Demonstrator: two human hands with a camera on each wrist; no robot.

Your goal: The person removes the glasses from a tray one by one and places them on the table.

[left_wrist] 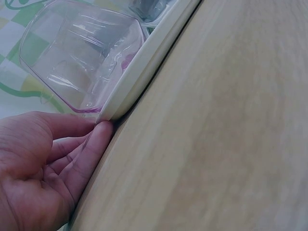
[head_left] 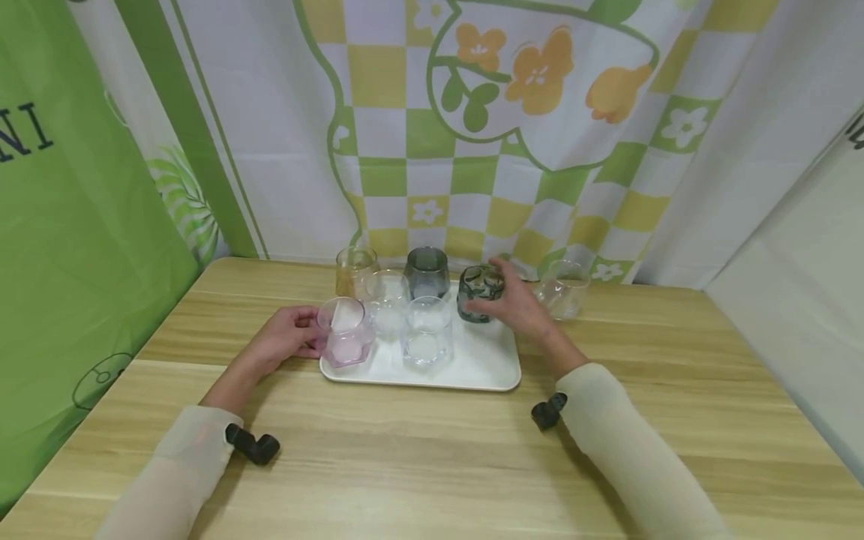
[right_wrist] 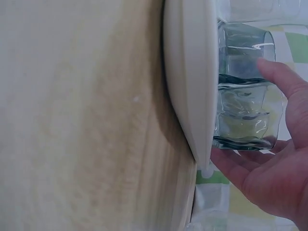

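Observation:
A white tray (head_left: 472,367) lies on the wooden table with several glasses on it. My left hand (head_left: 289,335) pinches the tray's left rim between thumb and fingers, beside a pink-tinted glass (head_left: 347,334). In the left wrist view the fingertips meet at the rim, close to the base of the pink glass (left_wrist: 86,57). My right hand (head_left: 516,302) grips a wavy grey-green glass (head_left: 481,294) at the tray's right side. The right wrist view shows thumb and fingers on opposite sides of this glass (right_wrist: 245,89), its base at the tray.
On the tray stand a clear glass (head_left: 427,334), another clear glass (head_left: 387,307) and a dark grey glass (head_left: 427,274). An amber glass (head_left: 355,270) is at the back left. Another clear glass (head_left: 565,291) stands on the table right of the tray. A patterned curtain (head_left: 459,180) hangs behind.

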